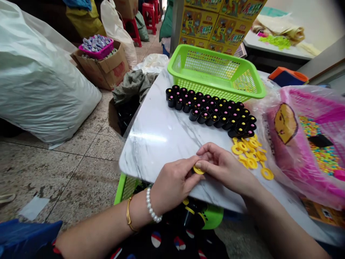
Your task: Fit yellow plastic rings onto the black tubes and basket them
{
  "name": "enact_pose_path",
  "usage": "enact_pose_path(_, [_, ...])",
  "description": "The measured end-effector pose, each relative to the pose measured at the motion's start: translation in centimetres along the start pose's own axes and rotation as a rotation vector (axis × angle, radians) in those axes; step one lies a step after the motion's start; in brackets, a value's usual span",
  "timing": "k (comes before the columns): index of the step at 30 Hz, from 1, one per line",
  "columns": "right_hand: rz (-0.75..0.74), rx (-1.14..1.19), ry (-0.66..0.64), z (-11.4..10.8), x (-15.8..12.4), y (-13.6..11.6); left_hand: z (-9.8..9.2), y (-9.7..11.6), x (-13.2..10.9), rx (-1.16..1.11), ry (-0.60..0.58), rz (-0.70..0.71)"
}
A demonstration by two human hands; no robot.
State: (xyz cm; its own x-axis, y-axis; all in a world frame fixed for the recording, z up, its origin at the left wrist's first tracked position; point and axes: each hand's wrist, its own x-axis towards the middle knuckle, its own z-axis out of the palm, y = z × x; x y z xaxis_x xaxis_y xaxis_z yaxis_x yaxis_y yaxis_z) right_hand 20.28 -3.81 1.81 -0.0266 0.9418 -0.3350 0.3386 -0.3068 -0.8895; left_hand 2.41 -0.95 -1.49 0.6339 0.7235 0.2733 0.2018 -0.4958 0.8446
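Out left of the table [151, 144], a white sack [40, 79] slumps on the tiled floor, and beyond it a cardboard box [105, 70] carries a pink basket [96, 46] heaped with small pieces. Now to the table's near edge: the left hand [172, 183], wearing a pearl bracelet [152, 205] and a gold bangle [128, 214], pinches a yellow ring [198, 170], and the right hand [225, 169] closes its fingertips on the same ring from the other side, so the ring sits gripped between them just over the marble. Up at the table's far side stands a green basket [215, 72], with rows of black cylinders [210, 109] right in front of it, their tops showing pink or yellow. Just right of the hands, loose yellow rings [249, 154] pile up against those rows. Past the table's right edge, a plastic bag [272, 122] wraps a pink crate [309, 133] of multicoloured bits.
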Motion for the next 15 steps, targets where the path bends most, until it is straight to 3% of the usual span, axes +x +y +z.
enact_pose_path(4, [-0.090, -0.376, 0.167, 1.5, -0.8, -0.2, 0.1, 0.1, 0.2, -0.017, -0.019, -0.029])
enact_pose_path(9, [-0.187, -0.219, 0.162, 1.9, -2.2, 0.8, -0.4, 0.4, -0.2, -0.012, -0.088, -0.077])
enact_pose_path(15, [-0.239, -0.363, 0.592, -2.1, -4.1, 3.6, -2.7, 1.4, -3.4, 0.109, -0.429, 0.080])
